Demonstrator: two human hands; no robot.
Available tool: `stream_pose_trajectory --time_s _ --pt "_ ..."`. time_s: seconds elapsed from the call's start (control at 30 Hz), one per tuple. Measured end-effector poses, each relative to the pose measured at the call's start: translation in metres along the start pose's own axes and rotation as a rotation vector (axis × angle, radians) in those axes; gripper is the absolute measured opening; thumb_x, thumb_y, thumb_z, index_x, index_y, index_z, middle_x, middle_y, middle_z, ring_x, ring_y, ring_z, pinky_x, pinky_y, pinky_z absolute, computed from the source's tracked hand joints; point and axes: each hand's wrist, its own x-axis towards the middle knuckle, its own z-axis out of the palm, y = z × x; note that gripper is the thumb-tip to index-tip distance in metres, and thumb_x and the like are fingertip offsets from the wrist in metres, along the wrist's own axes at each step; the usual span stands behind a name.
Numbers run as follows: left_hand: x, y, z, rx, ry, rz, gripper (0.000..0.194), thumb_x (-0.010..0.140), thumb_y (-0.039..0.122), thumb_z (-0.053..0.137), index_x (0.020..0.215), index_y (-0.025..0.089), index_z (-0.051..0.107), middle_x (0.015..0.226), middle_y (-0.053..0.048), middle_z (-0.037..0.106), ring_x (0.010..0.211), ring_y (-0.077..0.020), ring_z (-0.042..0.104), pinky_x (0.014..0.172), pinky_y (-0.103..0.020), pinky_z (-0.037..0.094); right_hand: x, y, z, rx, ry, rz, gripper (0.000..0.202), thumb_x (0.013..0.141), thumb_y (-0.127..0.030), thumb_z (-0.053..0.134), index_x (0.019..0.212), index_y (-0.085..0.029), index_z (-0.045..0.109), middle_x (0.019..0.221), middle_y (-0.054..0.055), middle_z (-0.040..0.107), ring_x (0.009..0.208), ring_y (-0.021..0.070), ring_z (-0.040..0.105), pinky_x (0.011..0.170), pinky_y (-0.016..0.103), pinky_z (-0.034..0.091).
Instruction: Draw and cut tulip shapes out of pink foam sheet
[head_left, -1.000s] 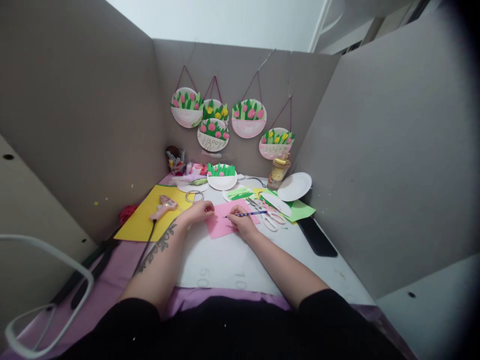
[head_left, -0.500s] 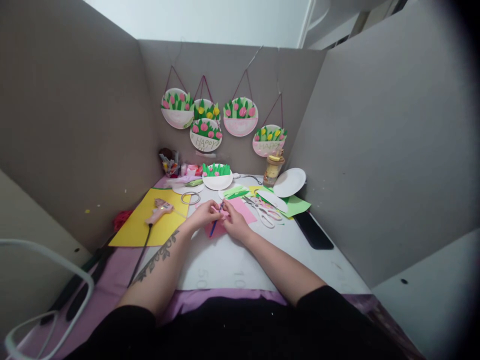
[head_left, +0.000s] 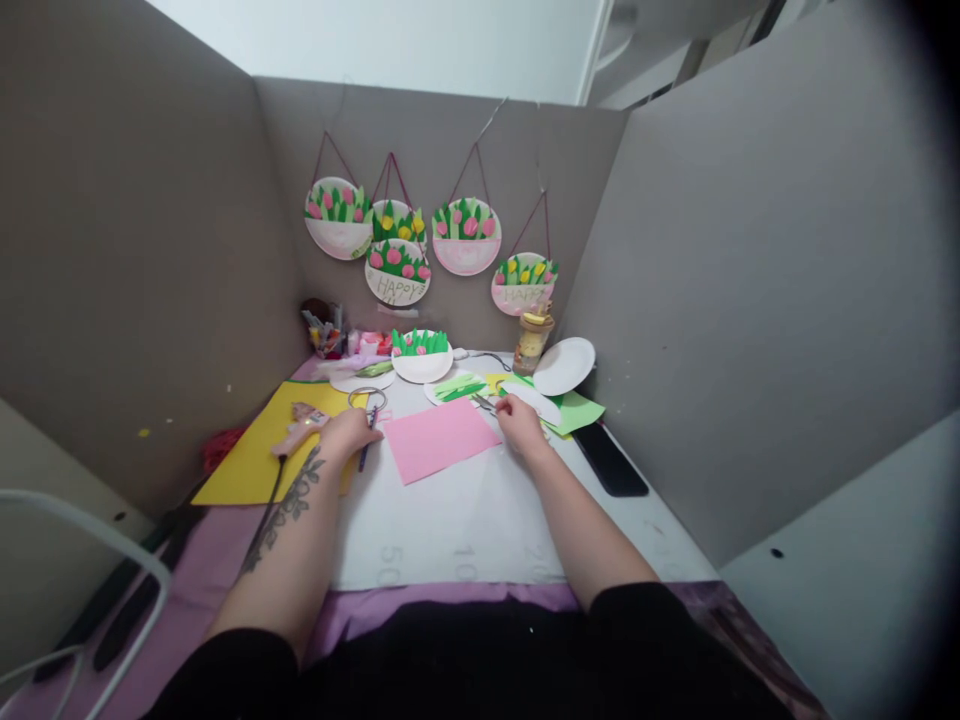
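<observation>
A pink sheet of paper (head_left: 441, 440) lies flat on the white work surface between my hands. My left hand (head_left: 347, 434) is at its left, fingers closed on a slim dark-blue pen (head_left: 365, 455) that points down toward the surface. Past the sheet's right edge, my right hand (head_left: 522, 424) is closed around the handle end of the scissors (head_left: 482, 402); their blades show and the handles are mostly hidden. Close to my left hand, a pink glue gun (head_left: 300, 428) rests on yellow paper (head_left: 244, 455).
A metal ring (head_left: 367, 399) and a plate with green paper leaves (head_left: 422, 368) lie farther back. At the right are white plates (head_left: 564, 367), a drink cup (head_left: 531, 343) and a black phone (head_left: 610, 460). Decorated plates (head_left: 466, 255) hang on the grey back partition.
My hands have moved apart from over the pink paper. The left went left with the pen, and the right went right to the scissors. The view has shifted slightly.
</observation>
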Motion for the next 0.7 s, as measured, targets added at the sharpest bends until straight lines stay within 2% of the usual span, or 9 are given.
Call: stream_pose_trajectory --time_s 0.13,0.27,0.37,0.5,0.6,0.7 --pt "-0.004 0.007 -0.001 -0.051 0.046 0.080 0.032 0.068 0.045 0.056 0.087 0.020 0.058 0.090 -0.009 0.066 0.083 -0.0257 0.061 0.061 -0.028 0.043 -0.002 -0.001 -0.001 -0.111 -0.077 0.037 0.014 0.067 -0.018 0.051 0.080 -0.021 0.055 0.073 0.003 0.061 0.071 0.0205 0.055 0.064 0.029 0.038" --pt "-0.006 0.016 0.003 -0.065 -0.043 0.172 0.027 0.068 0.043 0.056 0.084 0.021 0.061 0.090 -0.007 0.067 0.077 -0.0235 0.062 0.059 -0.027 0.042 -0.005 -0.008 0.006 -0.099 -0.199 0.061 0.022 0.066 -0.023 0.056 0.087 -0.021 0.051 0.073 0.001 0.060 0.067 0.0184 0.055 0.060 0.027 0.036" --pt "-0.007 0.019 0.005 -0.063 -0.066 0.184 0.025 0.068 0.040 0.055 0.082 0.020 0.062 0.088 -0.008 0.068 0.073 -0.0226 0.062 0.057 -0.027 0.041 -0.005 -0.011 0.011 -0.052 -0.201 0.128 0.030 0.064 -0.027 0.059 0.092 -0.021 0.049 0.069 -0.001 0.057 0.064 0.0173 0.054 0.058 0.026 0.036" --pt "-0.008 0.018 0.006 -0.099 -0.064 0.205 0.023 0.068 0.039 0.055 0.079 0.021 0.062 0.081 -0.007 0.067 0.068 -0.0221 0.061 0.054 -0.027 0.039 -0.007 -0.013 0.011 0.154 -0.145 0.192 0.037 0.061 -0.028 0.062 0.095 -0.020 0.049 0.066 -0.003 0.054 0.062 0.0156 0.053 0.056 0.024 0.037" --pt "-0.009 0.016 0.005 -0.155 -0.061 0.215 0.021 0.067 0.039 0.055 0.076 0.021 0.061 0.077 -0.006 0.066 0.064 -0.0213 0.059 0.054 -0.027 0.038 -0.009 -0.016 0.007 0.323 -0.183 0.152 0.040 0.059 -0.025 0.061 0.097 -0.019 0.050 0.068 -0.004 0.054 0.062 0.0142 0.053 0.056 0.023 0.038" --pt "-0.007 0.013 0.003 -0.295 0.035 0.241 0.024 0.065 0.039 0.060 0.081 0.020 0.060 0.083 -0.006 0.065 0.072 -0.0218 0.060 0.061 -0.028 0.042 -0.010 -0.020 0.004 0.407 -0.204 0.091 0.039 0.057 -0.021 0.060 0.096 -0.020 0.053 0.070 -0.004 0.055 0.059 0.0123 0.052 0.053 0.022 0.038"
